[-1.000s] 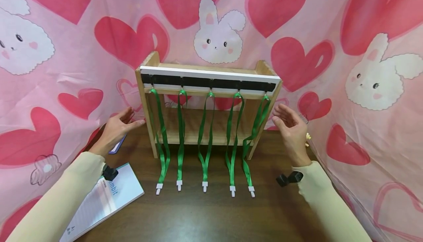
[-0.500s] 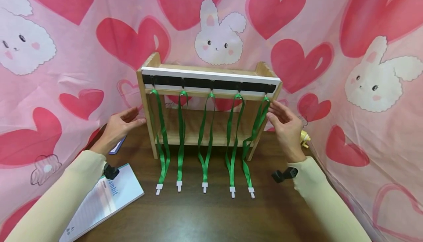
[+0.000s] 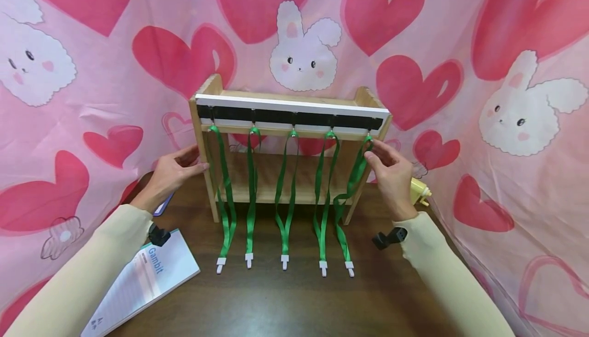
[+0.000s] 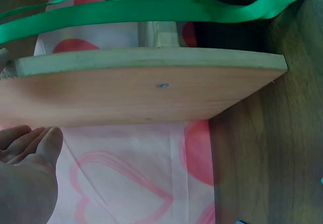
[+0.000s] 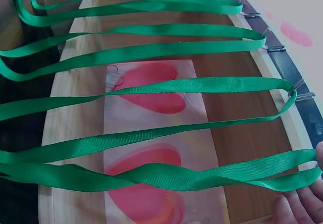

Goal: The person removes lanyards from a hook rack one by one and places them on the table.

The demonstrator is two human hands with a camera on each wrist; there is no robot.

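Note:
A wooden shelf rack (image 3: 285,176) stands on the table, its front rail bearing a row of hanging green lanyards (image 3: 285,214) with white clips. At the top of the rightmost lanyard (image 3: 356,173), my right hand (image 3: 393,171) pinches the strap between thumb and fingers, just below its hook. The right wrist view has these fingertips (image 5: 298,204) at its lower right corner, by the same lanyard (image 5: 151,176). My left hand (image 3: 172,173) is at the rack's left side panel (image 4: 146,95), thumb overlapping its front edge. Its other fingers (image 4: 48,146) lie fairly straight beside the panel's outer face.
A white box or pad lettered Gambit (image 3: 156,270) lies on the table at left, below my left forearm. A blue-edged card (image 3: 163,204) shows behind the left wrist. Right of my right hand stands a yellow object (image 3: 418,191). A pink heart-print curtain (image 3: 294,20) surrounds the table.
My right hand has moved left from beside the rack onto the rightmost lanyard, which has shifted slightly. My left hand has moved right to the side panel. More of the yellow object shows.

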